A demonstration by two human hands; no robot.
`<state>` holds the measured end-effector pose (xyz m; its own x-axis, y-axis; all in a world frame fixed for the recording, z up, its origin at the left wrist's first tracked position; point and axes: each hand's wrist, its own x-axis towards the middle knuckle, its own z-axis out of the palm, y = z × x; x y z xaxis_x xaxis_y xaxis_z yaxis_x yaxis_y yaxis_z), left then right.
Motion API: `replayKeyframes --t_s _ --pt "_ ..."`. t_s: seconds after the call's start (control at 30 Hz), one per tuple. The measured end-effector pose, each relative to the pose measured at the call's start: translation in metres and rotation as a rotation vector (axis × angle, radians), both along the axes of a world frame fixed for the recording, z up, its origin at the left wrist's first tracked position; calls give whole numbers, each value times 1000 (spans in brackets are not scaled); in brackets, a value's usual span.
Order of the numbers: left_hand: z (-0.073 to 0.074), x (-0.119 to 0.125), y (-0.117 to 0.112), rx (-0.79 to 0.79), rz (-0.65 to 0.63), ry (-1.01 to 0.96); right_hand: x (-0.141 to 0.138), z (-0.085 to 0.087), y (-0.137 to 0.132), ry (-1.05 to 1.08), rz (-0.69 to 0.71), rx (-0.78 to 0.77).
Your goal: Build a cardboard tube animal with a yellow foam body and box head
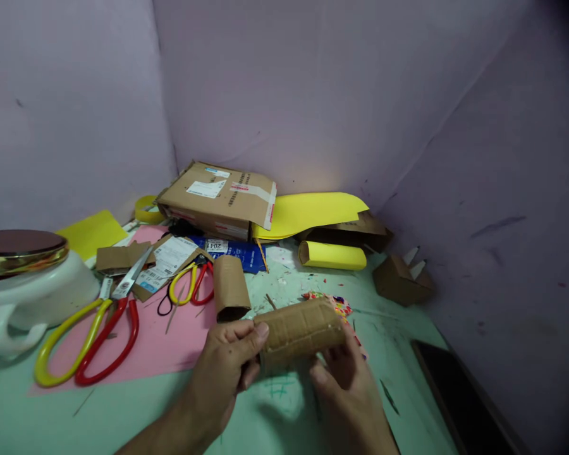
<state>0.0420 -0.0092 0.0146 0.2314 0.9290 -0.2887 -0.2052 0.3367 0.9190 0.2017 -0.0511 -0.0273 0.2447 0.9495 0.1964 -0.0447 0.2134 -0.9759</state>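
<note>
A rolled brown cardboard tube [301, 332] with a seam along its side is held level above the table. My left hand [232, 360] pinches its left end, thumb on top. At the right end, my right hand [344, 373] curls its fingers against the tube from behind, with the thumb lower and a little apart from it. Just left of the held piece stands a second cardboard tube [231, 287], its open end facing me. Part of a patterned pencil-like bundle [332, 302] shows behind the held tube.
Large red-and-yellow scissors [107, 341] and smaller scissors [196, 281] lie on pink paper [171, 347]. A white mug-like container [33, 291] stands left. Behind are a cardboard box [218, 196], yellow sheet [313, 212] and yellow roll [334, 255]. At right are a small box [403, 281] and dark panel [459, 398].
</note>
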Motion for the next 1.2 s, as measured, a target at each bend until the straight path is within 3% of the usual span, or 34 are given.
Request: replayKeyframes --t_s 0.1,0.13,0.2,0.23,0.3,0.5,0.73,1.03,1.1,1.2 --pt "1 -2 0 69 -33 172 23 6 -13 -606 -434 369" --pt "1 -1 -1 93 -62 236 29 10 -15 -860 -418 496" --pt "2 0 -5 139 -122 346 34 19 -15 -1154 -181 659" --pt "3 1 -7 160 -145 382 32 22 -13 -1188 -80 702" --pt "2 3 -11 186 -193 398 24 25 -8 -1153 -21 716" --pt "-6 3 -13 135 -355 266 12 15 -2 -1081 -30 651" --pt "-19 2 -9 77 -361 303 24 11 -2 -1148 -19 621" --pt "-23 -1 -6 56 -508 313 23 6 0 -1216 12 604" --pt "-26 -3 -7 93 -503 347 25 8 0 -1242 25 625" --pt "-30 -4 -9 279 -496 381 25 9 1 -1259 32 640"
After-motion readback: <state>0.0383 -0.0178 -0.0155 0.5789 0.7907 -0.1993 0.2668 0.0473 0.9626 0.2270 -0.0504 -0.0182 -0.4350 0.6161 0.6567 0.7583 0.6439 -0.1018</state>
